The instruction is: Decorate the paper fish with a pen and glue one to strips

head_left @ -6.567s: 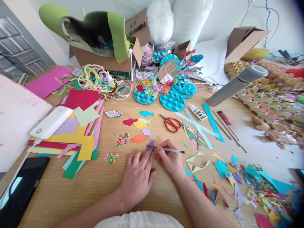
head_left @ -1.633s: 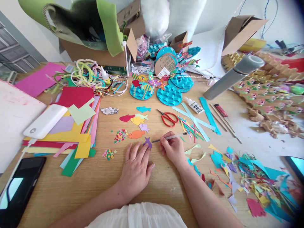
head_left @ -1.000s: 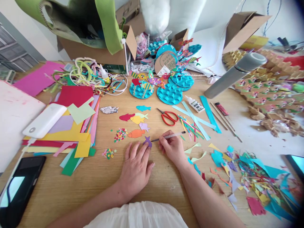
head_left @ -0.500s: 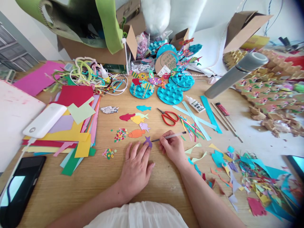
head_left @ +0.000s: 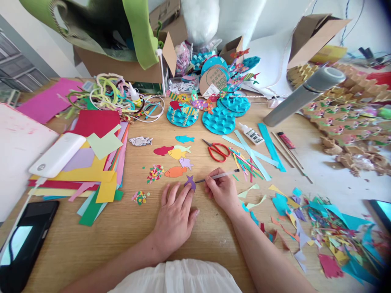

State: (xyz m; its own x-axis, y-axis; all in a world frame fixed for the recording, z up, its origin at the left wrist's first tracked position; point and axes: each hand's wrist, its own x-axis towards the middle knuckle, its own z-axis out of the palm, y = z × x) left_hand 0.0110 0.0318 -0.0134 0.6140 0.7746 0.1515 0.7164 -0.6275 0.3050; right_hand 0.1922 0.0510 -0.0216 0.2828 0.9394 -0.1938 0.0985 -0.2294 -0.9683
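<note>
A dark purple paper fish (head_left: 190,182) lies on the table, partly covered by the fingertips of my left hand (head_left: 176,215), which rests flat with its fingers stretched out. My right hand (head_left: 222,190) pinches a slim pen (head_left: 224,174), its tip at the fish's right edge. Just above lie an orange paper fish (head_left: 176,171), a lilac one (head_left: 185,163), a yellow one (head_left: 176,153), a red one (head_left: 163,150) and a blue one (head_left: 185,139). A grey-white fish cutout (head_left: 141,141) is farther left. Small piles of paper dots (head_left: 155,173) sit left of the orange fish.
Red-handled scissors (head_left: 217,151), a glue bottle (head_left: 252,134) and paper strips (head_left: 249,151) lie beyond my right hand. Paper scraps (head_left: 330,228) spread at right, near a grey flask (head_left: 305,95). Coloured sheets (head_left: 97,122), a white power bank (head_left: 58,156) and a phone (head_left: 29,240) are at left.
The pen tip and my right hand have shifted very slightly at the purple fish's edge. Everything else looks the same.
</note>
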